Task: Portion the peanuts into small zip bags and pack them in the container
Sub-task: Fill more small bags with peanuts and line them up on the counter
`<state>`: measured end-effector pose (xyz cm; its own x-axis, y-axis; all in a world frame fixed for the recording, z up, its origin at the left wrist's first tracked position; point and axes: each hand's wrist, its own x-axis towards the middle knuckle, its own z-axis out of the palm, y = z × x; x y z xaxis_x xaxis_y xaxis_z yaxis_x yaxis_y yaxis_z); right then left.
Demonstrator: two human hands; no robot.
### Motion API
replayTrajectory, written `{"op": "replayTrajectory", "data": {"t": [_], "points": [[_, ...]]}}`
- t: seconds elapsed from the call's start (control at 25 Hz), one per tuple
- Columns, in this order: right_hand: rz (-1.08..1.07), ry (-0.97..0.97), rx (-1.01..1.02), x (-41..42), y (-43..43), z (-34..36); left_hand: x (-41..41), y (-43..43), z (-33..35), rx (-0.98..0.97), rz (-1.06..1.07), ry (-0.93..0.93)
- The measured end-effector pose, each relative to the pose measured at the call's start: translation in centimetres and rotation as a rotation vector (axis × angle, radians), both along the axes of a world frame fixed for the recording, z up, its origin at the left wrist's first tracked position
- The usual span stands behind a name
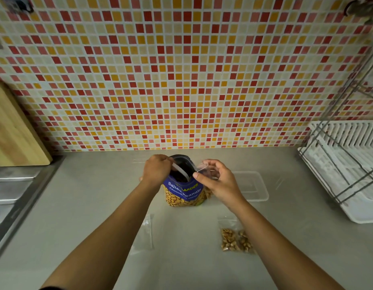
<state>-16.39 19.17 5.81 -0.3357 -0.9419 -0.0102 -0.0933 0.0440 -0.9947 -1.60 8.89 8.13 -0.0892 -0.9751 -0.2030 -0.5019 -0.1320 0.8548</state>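
Observation:
A blue and yellow salted peanuts bag [184, 194] stands open on the grey counter. My left hand [157, 169] grips a white spoon [181, 171] whose bowl dips into the bag's mouth. My right hand [218, 181] pinches a small clear zip bag [204, 167] by its top edge, right beside the big bag's opening. A filled zip bag of peanuts [236, 239] lies flat on the counter at the near right. An empty zip bag [144, 233] lies at the near left. The clear plastic container [253, 186] sits just right of my right hand.
A white dish rack with a wire frame [347, 164] fills the right side. A wooden cutting board [13, 132] leans on the tiled wall at the left, above a steel sink edge [11, 185].

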Motion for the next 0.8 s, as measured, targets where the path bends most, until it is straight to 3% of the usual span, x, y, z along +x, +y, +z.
{"op": "replayTrajectory", "data": {"t": [0.28,0.8], "points": [[-0.007,0.017,0.009,-0.6,0.6,0.4,0.6,0.3,0.7,-0.009,0.088,0.097],[-0.058,0.134,0.006,-0.9,0.1,1.4,2.3,-0.5,2.0,0.197,0.214,0.329]]}}
